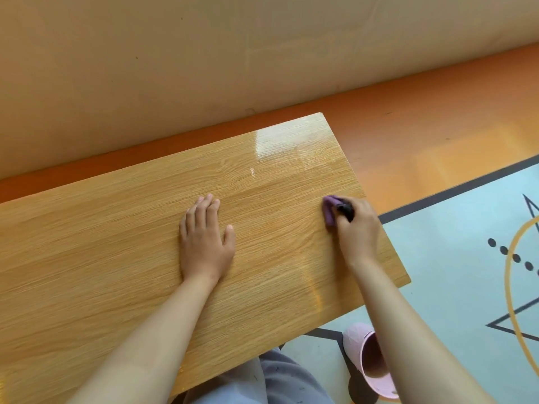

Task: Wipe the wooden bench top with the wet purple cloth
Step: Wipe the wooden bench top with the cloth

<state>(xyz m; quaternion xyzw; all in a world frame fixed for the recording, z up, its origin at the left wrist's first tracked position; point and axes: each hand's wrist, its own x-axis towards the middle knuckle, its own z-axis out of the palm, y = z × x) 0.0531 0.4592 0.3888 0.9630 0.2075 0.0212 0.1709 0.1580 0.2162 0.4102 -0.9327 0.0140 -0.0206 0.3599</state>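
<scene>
Left hand (204,243) lies flat, fingers straight, pressing mid-counter; right hand (357,228) curls around the small bunched purple cloth (329,212), holding it down near the right end of the glossy light-wood counter (102,243) (some dark bit shows at the fingertips). A pink slipper (364,360) sits on the floor below.

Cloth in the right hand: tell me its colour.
Purple, seen in the head view: the cloth is bunched in the right hand on the bench top.
</scene>
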